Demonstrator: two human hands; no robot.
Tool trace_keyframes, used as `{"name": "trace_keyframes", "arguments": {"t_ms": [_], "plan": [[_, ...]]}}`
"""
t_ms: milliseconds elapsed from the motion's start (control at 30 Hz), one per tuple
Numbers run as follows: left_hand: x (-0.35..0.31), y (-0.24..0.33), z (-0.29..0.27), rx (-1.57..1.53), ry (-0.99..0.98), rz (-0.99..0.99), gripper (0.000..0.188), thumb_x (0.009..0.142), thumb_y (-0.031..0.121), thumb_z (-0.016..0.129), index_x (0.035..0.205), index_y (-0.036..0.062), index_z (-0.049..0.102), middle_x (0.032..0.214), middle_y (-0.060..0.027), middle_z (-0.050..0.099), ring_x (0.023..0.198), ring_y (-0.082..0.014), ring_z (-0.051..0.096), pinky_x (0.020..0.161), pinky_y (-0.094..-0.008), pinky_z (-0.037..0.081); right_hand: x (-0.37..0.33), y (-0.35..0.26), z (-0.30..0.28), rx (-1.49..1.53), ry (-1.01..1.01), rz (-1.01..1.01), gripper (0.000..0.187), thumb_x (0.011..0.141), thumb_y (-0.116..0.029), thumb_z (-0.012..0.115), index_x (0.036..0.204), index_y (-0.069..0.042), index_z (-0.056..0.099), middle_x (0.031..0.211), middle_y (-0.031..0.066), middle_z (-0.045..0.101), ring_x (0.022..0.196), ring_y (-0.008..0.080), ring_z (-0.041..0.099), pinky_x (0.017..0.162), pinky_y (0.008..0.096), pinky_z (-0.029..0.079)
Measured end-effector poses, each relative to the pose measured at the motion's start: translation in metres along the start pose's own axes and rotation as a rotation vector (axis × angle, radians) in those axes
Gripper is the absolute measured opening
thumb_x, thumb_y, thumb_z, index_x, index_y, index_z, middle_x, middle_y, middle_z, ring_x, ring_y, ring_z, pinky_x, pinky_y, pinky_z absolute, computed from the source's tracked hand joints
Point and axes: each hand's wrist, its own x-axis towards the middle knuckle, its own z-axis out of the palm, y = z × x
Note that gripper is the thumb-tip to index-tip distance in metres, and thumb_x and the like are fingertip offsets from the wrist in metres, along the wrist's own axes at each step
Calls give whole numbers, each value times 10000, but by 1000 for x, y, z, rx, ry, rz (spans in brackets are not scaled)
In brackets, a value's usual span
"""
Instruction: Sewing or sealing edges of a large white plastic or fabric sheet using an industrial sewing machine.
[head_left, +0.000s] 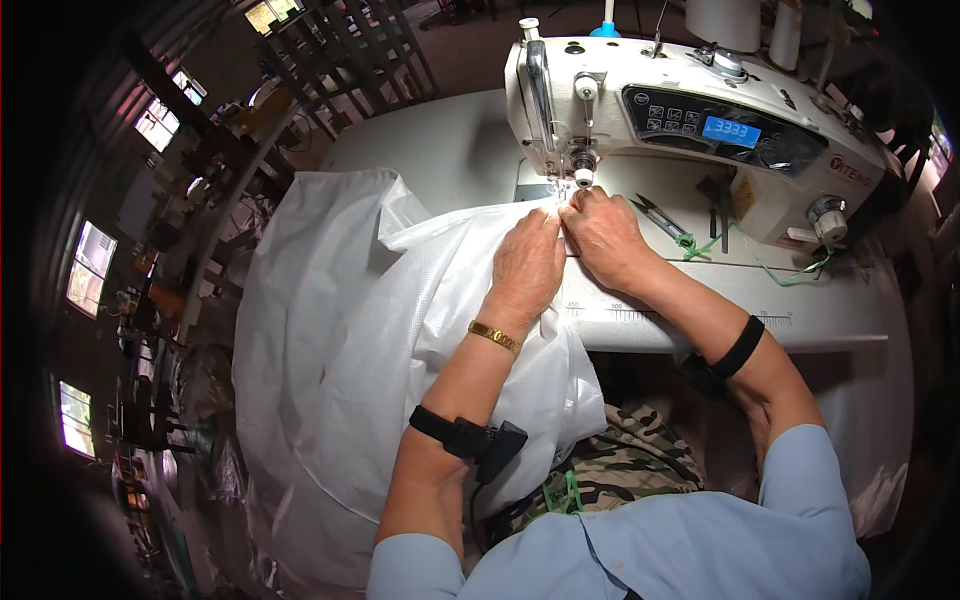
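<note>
A large white woven plastic sheet point(400, 290) spreads over the table's left part and hangs down over my lap. Its upper edge runs to the needle area of a white sewing machine point(590, 95), where a small lamp lights the presser foot point(563, 190). My left hand point(530, 255) lies on the sheet just before the foot, its fingers closed on the material's edge. Close against it, my right hand point(602, 235) pinches the same edge from the right. The fingertips nearly meet, and the bit of sheet between them is mostly hidden.
Thread snips point(660, 220) with green string lie right of my right hand on the machine bed. A dark tool point(715, 205) rests beside the machine's pillar. The table's front edge point(740, 342) carries a ruler scale. A slatted wooden chair back point(345, 60) stands beyond the table.
</note>
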Motion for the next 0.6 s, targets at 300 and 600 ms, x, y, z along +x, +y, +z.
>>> {"name": "trace_keyframes", "arguments": {"t_ms": [300,600], "plan": [[5,1,3,10,4,-7,256,890,96,584,1128,16,631,1109,-136,608,1042,-319,608,917,-423,501,-7,0,-2,41,49,22,153,825,-110,586,873,7,672,973,165,638,976,310,594,814,420,488],[11,-23,11,-107,116,48,167,933,125,544,998,8,644,1075,-182,626,1021,-355,614,885,-439,507,-46,-15,-11,381,34,7,243,916,-203,553,1046,-17,637,1175,128,607,1142,295,526,1030,441,366]]}}
